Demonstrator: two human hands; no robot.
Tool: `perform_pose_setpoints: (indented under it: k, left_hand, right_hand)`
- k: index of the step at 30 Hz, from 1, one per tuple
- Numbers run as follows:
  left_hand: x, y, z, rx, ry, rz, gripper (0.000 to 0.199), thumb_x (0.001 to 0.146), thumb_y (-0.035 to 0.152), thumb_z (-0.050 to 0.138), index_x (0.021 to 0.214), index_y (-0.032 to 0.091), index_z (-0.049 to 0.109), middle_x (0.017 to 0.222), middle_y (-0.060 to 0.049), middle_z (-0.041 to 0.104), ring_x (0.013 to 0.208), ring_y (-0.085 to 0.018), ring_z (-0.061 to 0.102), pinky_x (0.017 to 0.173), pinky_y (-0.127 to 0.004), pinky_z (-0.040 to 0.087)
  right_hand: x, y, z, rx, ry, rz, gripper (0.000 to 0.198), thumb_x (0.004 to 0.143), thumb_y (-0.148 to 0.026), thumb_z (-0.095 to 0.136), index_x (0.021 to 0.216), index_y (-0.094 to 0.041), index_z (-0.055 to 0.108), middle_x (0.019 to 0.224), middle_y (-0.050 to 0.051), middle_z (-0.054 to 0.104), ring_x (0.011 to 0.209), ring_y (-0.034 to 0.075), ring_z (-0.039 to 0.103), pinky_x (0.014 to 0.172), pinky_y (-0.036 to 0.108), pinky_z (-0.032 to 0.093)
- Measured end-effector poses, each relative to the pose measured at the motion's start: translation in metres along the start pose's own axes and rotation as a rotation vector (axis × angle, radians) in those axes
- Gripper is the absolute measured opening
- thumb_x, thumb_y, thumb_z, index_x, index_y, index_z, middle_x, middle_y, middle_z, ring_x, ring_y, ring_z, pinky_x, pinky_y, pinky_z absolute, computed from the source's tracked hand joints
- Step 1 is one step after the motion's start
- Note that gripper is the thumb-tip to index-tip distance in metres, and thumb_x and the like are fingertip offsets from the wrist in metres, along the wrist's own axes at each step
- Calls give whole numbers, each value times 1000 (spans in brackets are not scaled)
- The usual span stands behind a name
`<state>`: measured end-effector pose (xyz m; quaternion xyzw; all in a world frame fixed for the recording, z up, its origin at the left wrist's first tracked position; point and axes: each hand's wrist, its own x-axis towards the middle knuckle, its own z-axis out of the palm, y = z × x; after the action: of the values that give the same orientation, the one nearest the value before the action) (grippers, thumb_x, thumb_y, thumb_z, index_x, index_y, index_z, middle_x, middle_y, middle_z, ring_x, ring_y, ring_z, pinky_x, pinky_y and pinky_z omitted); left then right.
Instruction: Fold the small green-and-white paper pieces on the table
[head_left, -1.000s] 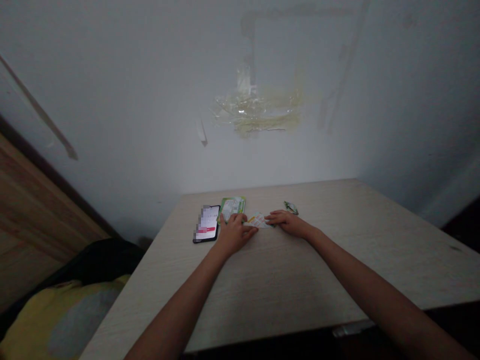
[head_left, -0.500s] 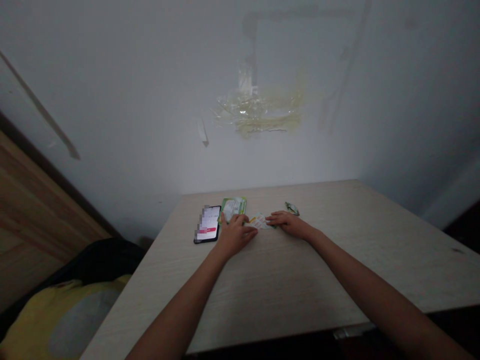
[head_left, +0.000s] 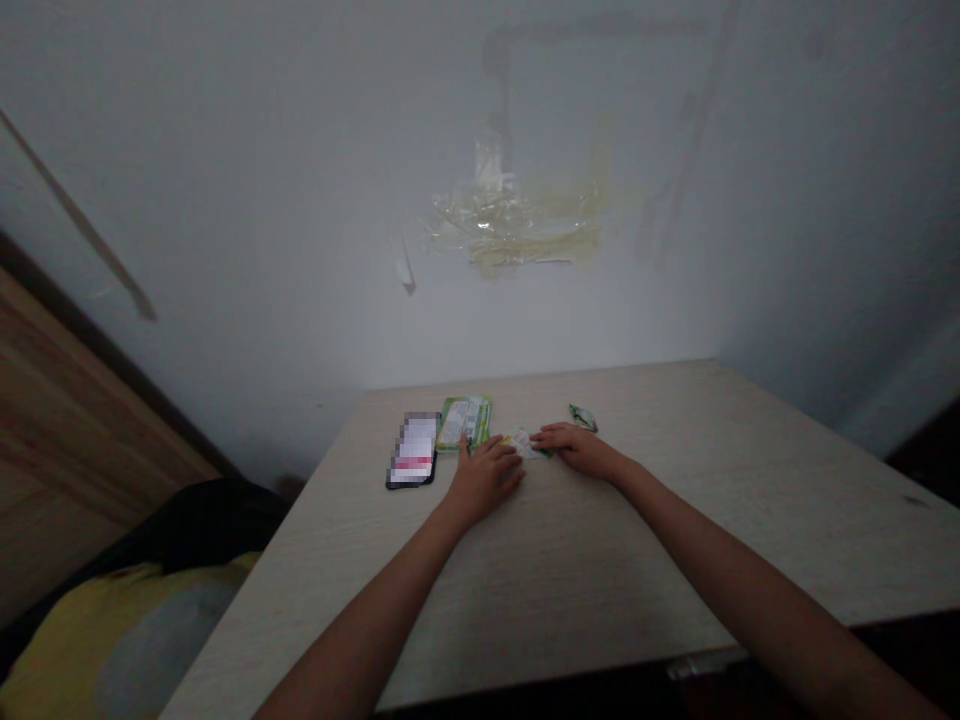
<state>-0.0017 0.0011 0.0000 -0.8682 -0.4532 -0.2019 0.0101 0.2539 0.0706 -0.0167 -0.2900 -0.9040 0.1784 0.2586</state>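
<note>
A small flat piece of printed white packaging with yellow and green marks (head_left: pixel 523 441) lies on the table between my hands. My left hand (head_left: pixel 487 478) rests over its left end, palm down, with the fingers spread. On its right end lie the outstretched fingers of my right hand (head_left: pixel 574 447). Just beyond my left hand is a flat green-and-white packet (head_left: pixel 464 421). Left of that packet lies a phone (head_left: pixel 415 450) with its screen lit. A small crumpled green wrapper (head_left: pixel 583 417) sits behind my right hand.
The pale wooden table (head_left: pixel 585 580) stands against a grey wall (head_left: pixel 300 200) with peeling clear tape (head_left: pixel 517 225). At the lower left, beside the table, are a yellow and grey soft item (head_left: pixel 127 630), dark cloth and a wooden panel (head_left: pixel 45 430).
My left hand has shifted right, off the green-and-white packet and further over the printed piece, its fingers now spread. My right hand has stayed in nearly the same place.
</note>
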Motion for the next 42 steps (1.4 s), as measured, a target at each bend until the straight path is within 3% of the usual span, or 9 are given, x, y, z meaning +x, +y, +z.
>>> perform_pose_setpoints:
  k: [10, 16, 42]
  left_hand:
    - [3, 6, -1, 11, -42, -69, 30, 91, 49, 49, 117, 42, 62, 125, -1, 60, 132, -28, 36, 108, -72, 3]
    - [9, 11, 2, 41, -42, -58, 32, 90, 51, 51, 119, 44, 60, 116, -3, 57, 123, -27, 43, 105, -74, 7]
    - [20, 25, -1, 168, -45, -14, 39, 91, 58, 39, 125, 50, 55, 114, -5, 53, 114, -29, 45, 106, -71, 8]
  right_hand:
    - [1, 0, 2, -10, 20, 9, 58, 77, -1, 43, 123, -29, 63, 128, 3, 63, 125, 20, 51, 109, 47, 37]
    - [3, -1, -1, 21, 7, 14, 58, 75, -1, 44, 122, -29, 64, 127, 3, 64, 125, 21, 52, 109, 48, 37]
    - [4, 10, 3, 39, -11, 11, 48, 83, -8, 46, 122, -29, 65, 127, 3, 64, 125, 22, 50, 109, 48, 35]
